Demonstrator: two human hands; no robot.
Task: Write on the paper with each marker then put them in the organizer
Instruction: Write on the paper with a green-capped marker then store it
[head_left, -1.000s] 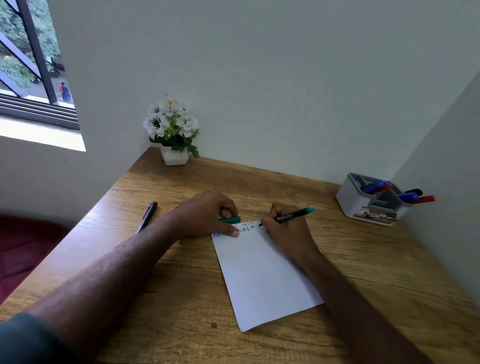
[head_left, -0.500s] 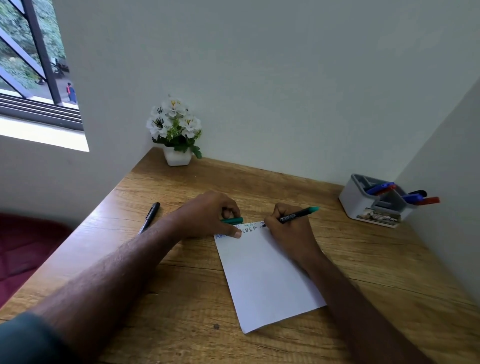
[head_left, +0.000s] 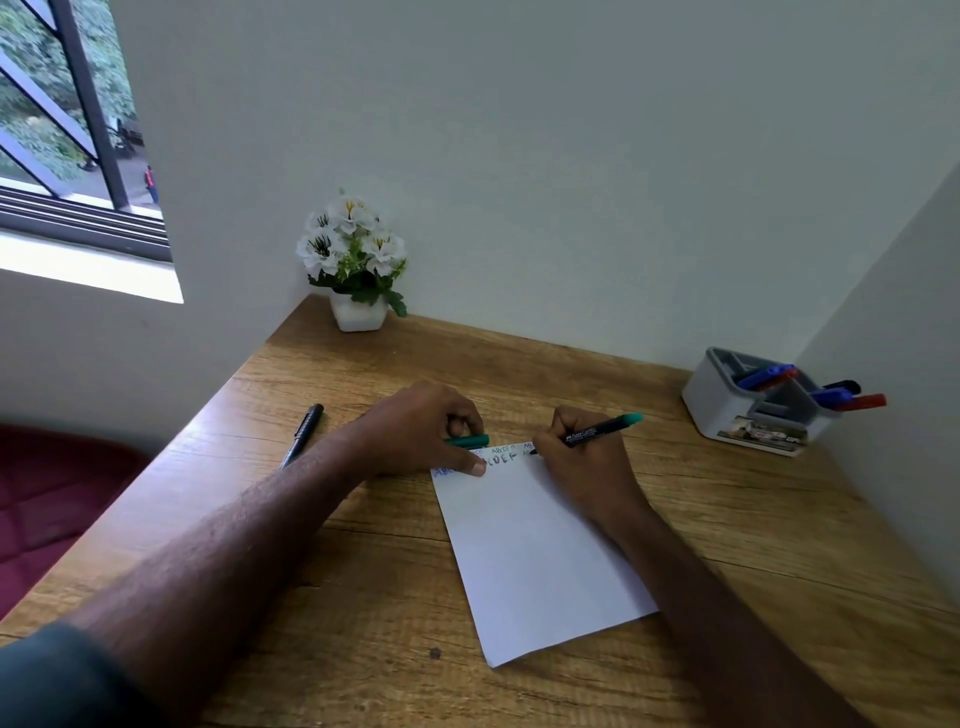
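A white sheet of paper (head_left: 535, 551) lies on the wooden desk (head_left: 753, 530), with rows of small letters along its top edge. My right hand (head_left: 582, 467) grips a black marker with a green end (head_left: 602, 430), its tip on the paper's top right. My left hand (head_left: 426, 431) holds the green cap (head_left: 467, 441) in curled fingers while its thumb presses the paper's top left corner. A grey organizer (head_left: 727, 410) at the right wall holds several blue, red and black markers. One black marker (head_left: 304, 434) lies on the desk at the left.
A small white pot of white flowers (head_left: 358, 270) stands in the desk's far left corner. Walls close the desk at the back and right. A dark red seat (head_left: 47, 509) is below the desk's left edge. A window is at the upper left.
My right hand has shifted slightly to the right along the top line as it writes; more letters show on the paper. My left hand has stayed in place.
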